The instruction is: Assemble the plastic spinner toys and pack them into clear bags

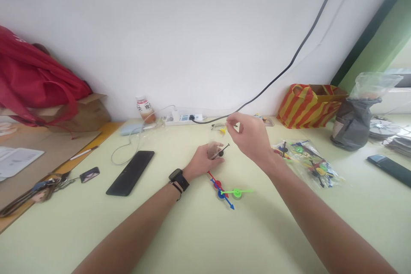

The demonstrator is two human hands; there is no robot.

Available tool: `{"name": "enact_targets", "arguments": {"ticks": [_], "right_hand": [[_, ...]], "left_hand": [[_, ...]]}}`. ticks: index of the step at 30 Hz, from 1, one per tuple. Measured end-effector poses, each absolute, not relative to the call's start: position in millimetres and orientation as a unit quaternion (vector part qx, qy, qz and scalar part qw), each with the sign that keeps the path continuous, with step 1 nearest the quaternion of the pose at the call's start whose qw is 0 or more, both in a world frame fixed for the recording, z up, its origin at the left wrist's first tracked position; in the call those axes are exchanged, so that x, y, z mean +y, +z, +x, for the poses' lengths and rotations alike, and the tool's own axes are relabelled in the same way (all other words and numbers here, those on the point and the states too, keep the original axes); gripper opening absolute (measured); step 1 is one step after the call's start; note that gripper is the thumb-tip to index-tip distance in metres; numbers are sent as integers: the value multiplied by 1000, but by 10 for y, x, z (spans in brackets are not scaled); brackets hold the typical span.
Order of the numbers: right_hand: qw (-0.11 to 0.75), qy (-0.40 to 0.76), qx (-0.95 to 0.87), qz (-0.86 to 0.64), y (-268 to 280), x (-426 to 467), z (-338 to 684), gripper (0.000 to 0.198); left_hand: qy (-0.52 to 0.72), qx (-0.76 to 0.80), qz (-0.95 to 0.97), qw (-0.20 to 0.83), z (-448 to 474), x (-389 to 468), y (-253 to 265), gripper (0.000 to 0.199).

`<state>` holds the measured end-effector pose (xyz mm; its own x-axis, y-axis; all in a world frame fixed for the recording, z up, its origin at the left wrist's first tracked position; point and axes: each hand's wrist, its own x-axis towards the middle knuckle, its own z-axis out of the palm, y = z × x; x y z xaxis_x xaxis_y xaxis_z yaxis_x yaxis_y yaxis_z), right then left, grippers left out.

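Places are given relative to the blue spinner, lying on the table. The red spinner lies just beyond it, their arrows crossing; the green spinner lies just to its right, pointer tail reaching its hub.

Work in hand: judged to be the handling of one further piece, the black spinner, which sits beyond the blue spinner. The left hand is closed on it, thumb on the near side and fingers on the far side; what seems a clear base shows among the fingers. The next move appears to call for a steady left grip while the right fingertips come to the hub or pointer.

Pose: the left forearm enters from the near left of the blue spinner, hand low at the tabletop. The right hand is raised beyond and right of it, wrist bent, fingers pointing left. Its thumb and forefinger are drawn together in a pinch; whether anything thin is between them cannot be told.
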<state>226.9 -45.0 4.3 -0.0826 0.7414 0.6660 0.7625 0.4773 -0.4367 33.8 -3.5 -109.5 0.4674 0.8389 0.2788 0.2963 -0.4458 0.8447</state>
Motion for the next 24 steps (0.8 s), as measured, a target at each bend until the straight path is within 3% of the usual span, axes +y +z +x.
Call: {"name": "enact_targets", "arguments": {"ticks": [6, 11, 15, 24], "right_hand": [[507, -41, -700, -502, 107, -524, 2280, 12], [479, 56, -706, -519, 153, -496, 2329, 5], [489, 135, -685, -522, 164, -484, 2323, 10], [338, 52, -761, -551, -18, -415, 2199, 15]], "left_hand": [[369, 388, 773, 340, 341, -42, -1074, 45], [388, 384, 757, 360, 344, -16, -1137, 46], [377, 385, 768, 345, 339, -6, -1145, 46], [366, 371, 790, 324, 341, -23, -1099, 25]]}}
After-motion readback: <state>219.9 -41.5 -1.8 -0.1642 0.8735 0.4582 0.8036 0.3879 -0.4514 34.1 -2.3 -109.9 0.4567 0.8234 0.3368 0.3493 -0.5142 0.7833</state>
